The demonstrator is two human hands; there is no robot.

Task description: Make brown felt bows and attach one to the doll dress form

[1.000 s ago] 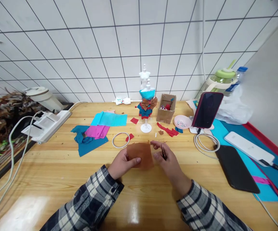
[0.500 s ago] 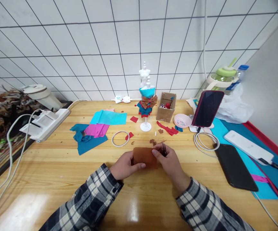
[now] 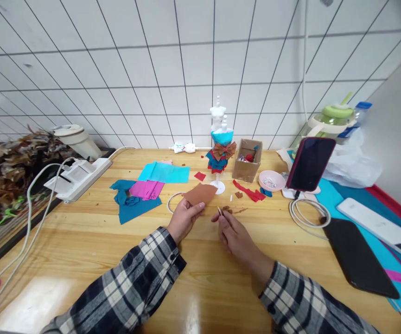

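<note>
My left hand [image 3: 183, 220] pinches a piece of brown crepe paper [image 3: 200, 194] between thumb and fingers, lifted above the table. The paper stands tilted and partly covers a white ring [image 3: 170, 202] lying behind it. In my right hand [image 3: 233, 233], closed and apart from the paper, is a small two-bladed metal tool that looks like scissors [image 3: 220, 211]; only its tips show. Beyond the hands stands a small white dress form [image 3: 217, 113], dressed in blue and teal ruffles with red edging and a brown bow [image 3: 224, 151]. Brown scraps [image 3: 227, 210] lie just beyond my right hand.
Teal [image 3: 139, 211], magenta and light-blue paper lies at left. A small cardboard box [image 3: 247, 160], red strips [image 3: 249, 191] and a pink bowl of beads [image 3: 271, 181] are right of the form. A propped phone [image 3: 310, 163] and power strip [image 3: 82, 178] flank the table.
My right hand has let go of the brown paper and turned the tool so its tips point up and forward. My left hand has raised and tilted the paper. The view has shifted slightly.
</note>
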